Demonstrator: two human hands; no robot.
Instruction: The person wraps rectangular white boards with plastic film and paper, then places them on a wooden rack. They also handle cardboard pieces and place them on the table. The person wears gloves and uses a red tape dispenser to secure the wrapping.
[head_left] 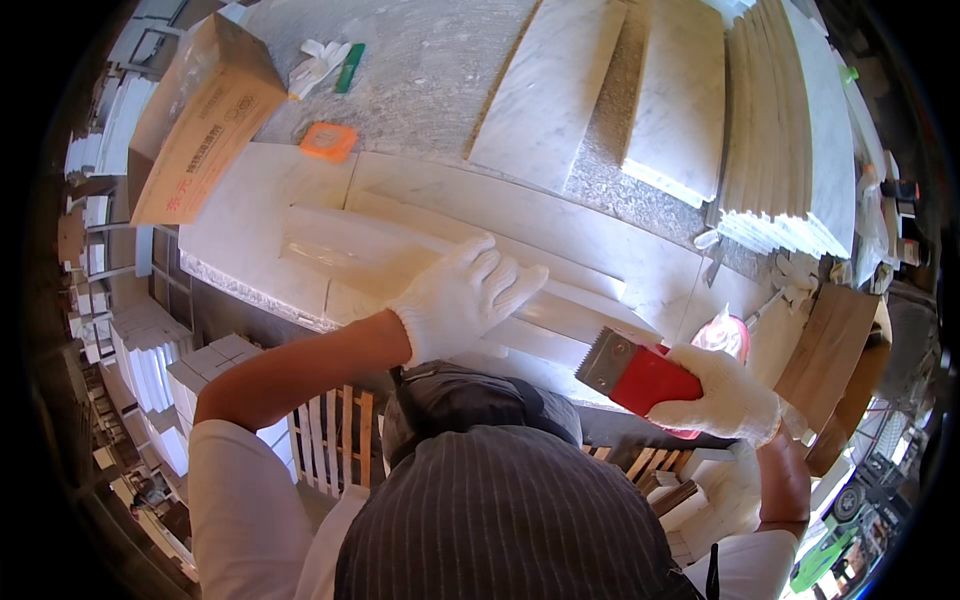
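Observation:
White knitted gloves cover both hands. My left hand (462, 297) reaches over pale marble strips (570, 320) lying near the bench's front edge. Its fingers are apart and slightly bent, with nothing seen in them; whether it touches the strips I cannot tell. In my right hand (728, 395) is a notched spreader (640, 372) with a red body and a toothed metal blade pointing left. Just beyond that hand stands a red-rimmed container (727, 335) with whitish stuff in it, partly hidden by the glove.
A cardboard box (205, 130) stands at the far left, near an orange tape measure (328, 141), a loose glove (318, 66) and a green block (350, 68). Marble slabs (550, 90) lie farther back. Stacked slabs (780, 130) and a brown board (828, 340) are at the right.

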